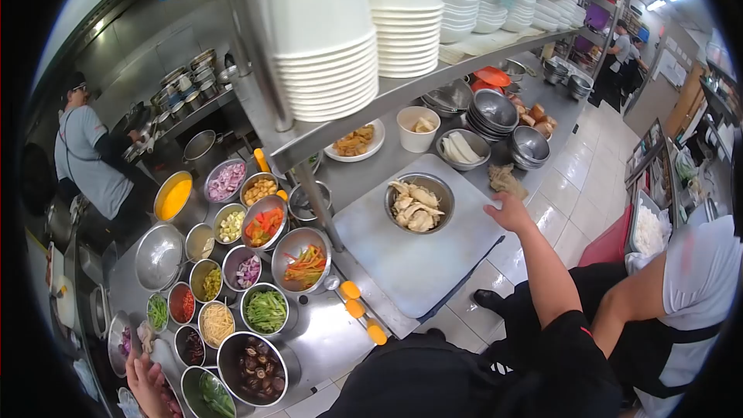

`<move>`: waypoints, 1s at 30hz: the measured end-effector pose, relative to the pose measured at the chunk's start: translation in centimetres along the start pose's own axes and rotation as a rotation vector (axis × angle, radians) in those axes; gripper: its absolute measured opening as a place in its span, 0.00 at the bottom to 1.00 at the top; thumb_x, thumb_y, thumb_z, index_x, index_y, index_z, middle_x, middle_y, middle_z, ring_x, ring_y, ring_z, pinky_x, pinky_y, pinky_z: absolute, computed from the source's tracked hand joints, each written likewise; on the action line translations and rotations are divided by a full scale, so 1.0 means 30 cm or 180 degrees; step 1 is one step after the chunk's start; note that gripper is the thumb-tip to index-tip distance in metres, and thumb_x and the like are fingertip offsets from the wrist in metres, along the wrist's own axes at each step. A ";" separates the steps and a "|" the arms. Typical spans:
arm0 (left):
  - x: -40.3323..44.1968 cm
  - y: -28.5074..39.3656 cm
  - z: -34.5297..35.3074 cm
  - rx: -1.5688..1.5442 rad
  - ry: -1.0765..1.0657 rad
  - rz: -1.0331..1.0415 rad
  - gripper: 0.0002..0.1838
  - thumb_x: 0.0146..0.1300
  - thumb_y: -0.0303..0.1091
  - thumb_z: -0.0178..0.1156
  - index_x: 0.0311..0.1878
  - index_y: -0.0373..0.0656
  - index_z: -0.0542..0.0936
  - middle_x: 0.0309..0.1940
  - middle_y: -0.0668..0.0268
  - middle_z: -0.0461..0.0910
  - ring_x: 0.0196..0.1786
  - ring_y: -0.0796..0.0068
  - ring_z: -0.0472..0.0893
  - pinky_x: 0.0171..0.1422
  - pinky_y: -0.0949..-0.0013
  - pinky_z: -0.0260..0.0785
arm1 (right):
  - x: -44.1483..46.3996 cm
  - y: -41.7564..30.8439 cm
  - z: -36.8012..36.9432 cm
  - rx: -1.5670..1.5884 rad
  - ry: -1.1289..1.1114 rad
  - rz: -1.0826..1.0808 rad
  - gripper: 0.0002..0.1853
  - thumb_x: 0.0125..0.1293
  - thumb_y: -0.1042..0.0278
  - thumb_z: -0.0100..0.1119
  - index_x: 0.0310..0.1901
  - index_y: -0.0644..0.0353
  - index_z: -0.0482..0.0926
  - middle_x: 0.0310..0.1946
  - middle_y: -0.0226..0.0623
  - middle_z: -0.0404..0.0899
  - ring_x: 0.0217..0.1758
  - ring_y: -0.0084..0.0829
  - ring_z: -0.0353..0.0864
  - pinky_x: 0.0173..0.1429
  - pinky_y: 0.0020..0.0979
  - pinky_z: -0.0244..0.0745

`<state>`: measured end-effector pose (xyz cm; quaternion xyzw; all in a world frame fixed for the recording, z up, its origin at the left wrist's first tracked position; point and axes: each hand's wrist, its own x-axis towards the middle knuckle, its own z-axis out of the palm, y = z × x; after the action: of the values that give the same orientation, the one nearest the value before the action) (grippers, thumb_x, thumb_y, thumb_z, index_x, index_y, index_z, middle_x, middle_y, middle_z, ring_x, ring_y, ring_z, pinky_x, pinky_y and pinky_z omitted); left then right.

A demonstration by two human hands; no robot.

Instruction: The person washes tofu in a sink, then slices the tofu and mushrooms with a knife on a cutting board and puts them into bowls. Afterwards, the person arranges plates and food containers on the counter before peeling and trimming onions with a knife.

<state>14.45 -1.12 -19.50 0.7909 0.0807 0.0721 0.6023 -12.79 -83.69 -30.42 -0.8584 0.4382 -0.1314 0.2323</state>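
While my right hand spreads its fingers just beside the crumpled brown cloth, a clumsy brush could push it off the counter.
From my head view, the round steel bowl of ragged, pale strips sits nearer the smooth white board's far edge; knocked, it could skid. My left hand: grip unclear.

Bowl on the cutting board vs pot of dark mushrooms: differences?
Contents: the bowl holds pale, torn pieces; the pot, dark rounded mushrooms.
Place: the bowl sits on the cutting board; the pot stands beside a container of green leaves.
Both are round, open-topped metal.
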 end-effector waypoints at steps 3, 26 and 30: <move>-0.212 0.170 0.144 -0.0141 -0.0292 0.0319 0.25 0.72 0.45 0.56 0.67 0.44 0.72 0.53 0.60 0.81 0.40 0.72 0.82 0.43 0.70 0.74 | 0.102 0.061 0.020 -0.0488 0.0019 -0.0277 0.31 0.56 0.52 0.71 0.55 0.68 0.79 0.58 0.58 0.76 0.63 0.54 0.74 0.65 0.45 0.71; -0.999 0.174 1.356 0.0822 -0.3797 -0.0593 0.24 0.71 0.37 0.62 0.65 0.35 0.74 0.57 0.60 0.81 0.52 0.75 0.83 0.57 0.71 0.74 | 0.415 0.575 -0.094 -0.0496 -0.0465 -0.0292 0.26 0.48 0.65 0.70 0.50 0.62 0.76 0.43 0.55 0.83 0.50 0.55 0.82 0.56 0.45 0.77; -0.999 0.079 1.344 0.0983 -0.3635 -0.0428 0.27 0.68 0.46 0.64 0.64 0.41 0.76 0.55 0.62 0.83 0.48 0.72 0.84 0.54 0.70 0.76 | 0.392 0.501 -0.118 -0.1094 -0.0284 -0.0522 0.22 0.53 0.70 0.66 0.53 0.59 0.77 0.55 0.53 0.73 0.59 0.55 0.73 0.58 0.50 0.76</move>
<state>-6.20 -46.10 -28.37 0.7761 -0.1966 -0.4156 0.4316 -17.85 -101.90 -34.86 -0.9232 0.3720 -0.0350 0.0900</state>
